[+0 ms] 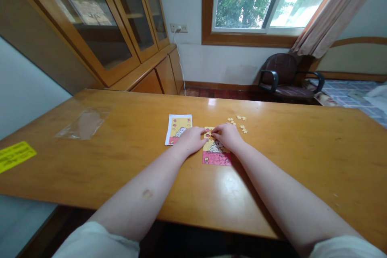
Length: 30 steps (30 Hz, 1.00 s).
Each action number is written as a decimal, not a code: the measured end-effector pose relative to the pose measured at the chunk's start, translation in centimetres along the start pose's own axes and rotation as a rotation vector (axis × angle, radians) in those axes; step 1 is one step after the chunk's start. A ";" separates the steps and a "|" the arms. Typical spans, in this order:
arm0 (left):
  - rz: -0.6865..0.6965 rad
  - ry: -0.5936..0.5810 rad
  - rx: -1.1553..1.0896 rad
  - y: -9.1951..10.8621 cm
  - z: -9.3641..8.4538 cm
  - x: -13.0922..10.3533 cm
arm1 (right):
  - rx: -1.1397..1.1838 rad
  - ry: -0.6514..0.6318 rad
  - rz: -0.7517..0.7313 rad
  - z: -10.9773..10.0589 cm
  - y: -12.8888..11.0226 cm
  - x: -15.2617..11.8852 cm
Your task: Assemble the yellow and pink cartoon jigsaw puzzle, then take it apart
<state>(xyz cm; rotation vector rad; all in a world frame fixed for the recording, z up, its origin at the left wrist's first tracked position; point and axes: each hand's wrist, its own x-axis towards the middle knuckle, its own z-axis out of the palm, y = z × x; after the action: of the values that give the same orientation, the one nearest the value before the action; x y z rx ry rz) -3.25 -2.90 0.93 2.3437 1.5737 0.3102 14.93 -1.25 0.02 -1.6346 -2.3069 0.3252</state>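
Note:
A partly assembled jigsaw puzzle [216, 159] lies on the table, pink at the bottom and yellow above, with white cartoon animals in the middle. My left hand [192, 142] rests at its upper left edge, thumb and forefinger apart and touching the puzzle. Over the puzzle's upper part, my right hand [229, 136] has its fingertips pinched on what looks like a small puzzle piece, mostly covered by the fingers. Just left of the puzzle is a reference picture card [181, 122] with the same design, partly hidden by my left hand. Loose puzzle pieces [243, 129] lie face down beyond my right hand.
A clear plastic bag [87, 124] lies on the left of the wooden table [127, 161], with a yellow label [16, 156] near the left edge. Behind the table are a glass-door cabinet [145, 58], an office chair [281, 72] and a bed [347, 92].

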 end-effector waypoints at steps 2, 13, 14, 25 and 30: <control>-0.006 -0.006 0.004 0.0 0.0 0.0 | -0.013 -0.010 -0.014 0.1 0.1 0.0; 0.048 0.033 -0.002 0.5 -0.4 -0.2 | 0.047 0.067 -0.060 -0.7 0.2 -0.4; 0.056 0.028 -0.002 0.5 -0.5 -0.2 | 0.037 0.056 -0.064 -0.7 0.1 -0.4; 0.012 0.012 -0.076 0.4 -0.4 -0.2 | 0.089 0.278 0.227 -3.5 4.0 0.0; -0.025 0.013 -0.132 0.3 -0.5 -0.2 | -0.021 0.313 0.416 -4.4 9.5 0.5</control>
<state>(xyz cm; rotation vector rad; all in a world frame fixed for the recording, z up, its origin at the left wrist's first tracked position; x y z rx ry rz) -3.19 -3.12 1.49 2.2255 1.5380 0.4113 24.73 2.40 0.86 -2.0085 -1.7445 0.1184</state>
